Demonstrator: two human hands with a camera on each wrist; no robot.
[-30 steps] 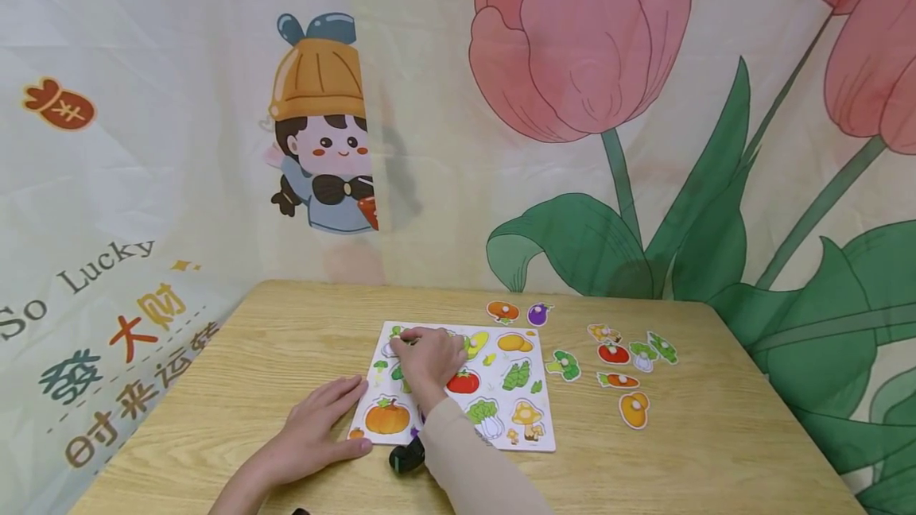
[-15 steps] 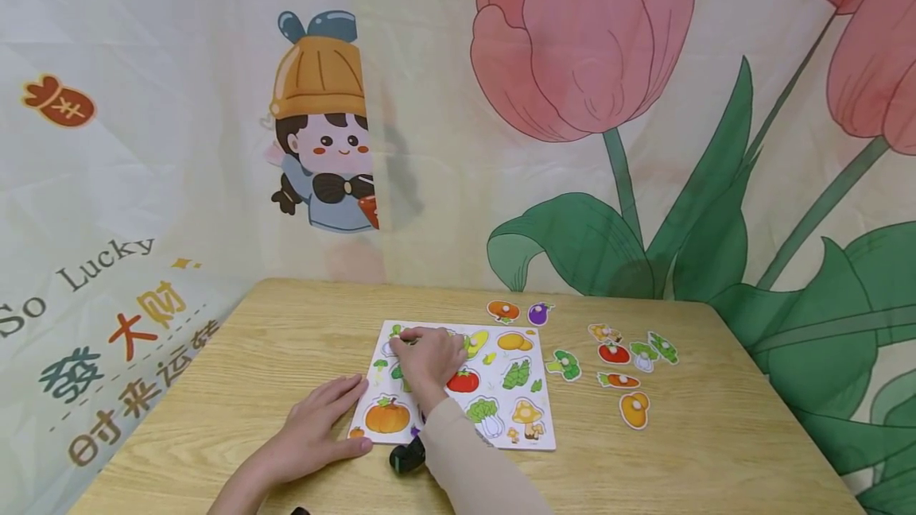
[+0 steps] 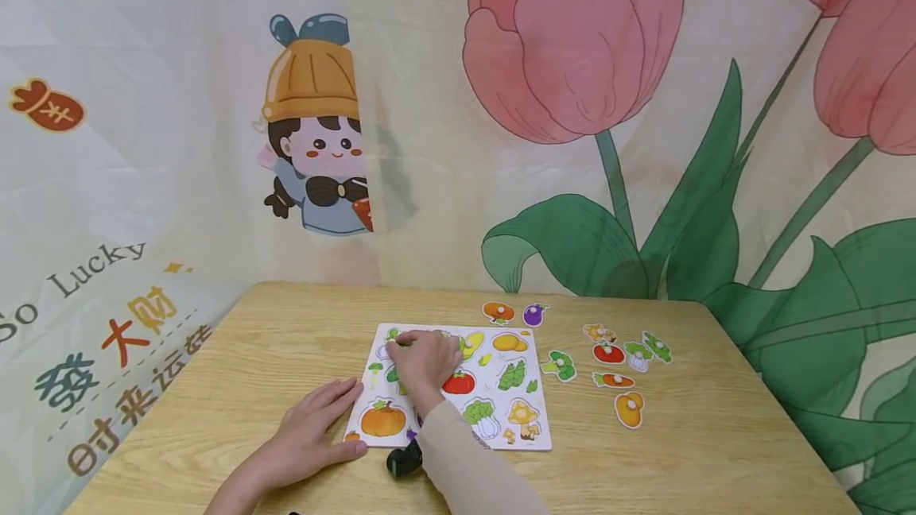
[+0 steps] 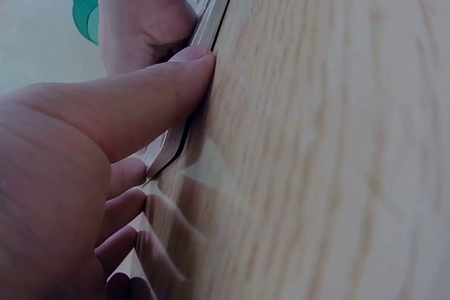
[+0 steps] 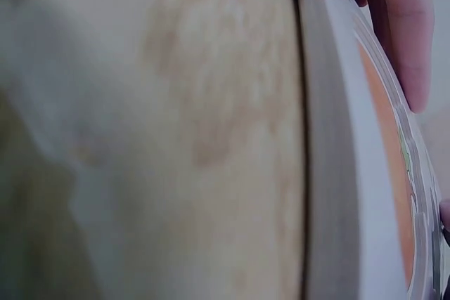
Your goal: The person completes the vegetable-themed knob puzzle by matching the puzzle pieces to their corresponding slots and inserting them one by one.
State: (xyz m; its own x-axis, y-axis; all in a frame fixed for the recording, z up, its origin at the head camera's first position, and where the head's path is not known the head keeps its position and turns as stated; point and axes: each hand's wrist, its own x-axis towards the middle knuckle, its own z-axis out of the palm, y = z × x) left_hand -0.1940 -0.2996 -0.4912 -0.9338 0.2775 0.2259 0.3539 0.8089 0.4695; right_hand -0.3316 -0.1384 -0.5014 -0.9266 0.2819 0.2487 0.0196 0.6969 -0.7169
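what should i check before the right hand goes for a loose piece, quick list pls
1. Board lying on the table: ok.
2. Left hand at the board's left edge, thumb touching it: ok.
3. Right hand free of any piece: cannot tell, the hand hides what its fingers meet.
4. Tomato piece clear of mushroom piece: not ok, they look crowded together.
5. Pumpkin spot unfilled: ok, pumpkin piece lies beyond the board.

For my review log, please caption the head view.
Right hand over a vegetable-picture board, left hand touching its edge, loose knobbed pieces on the wooden table.
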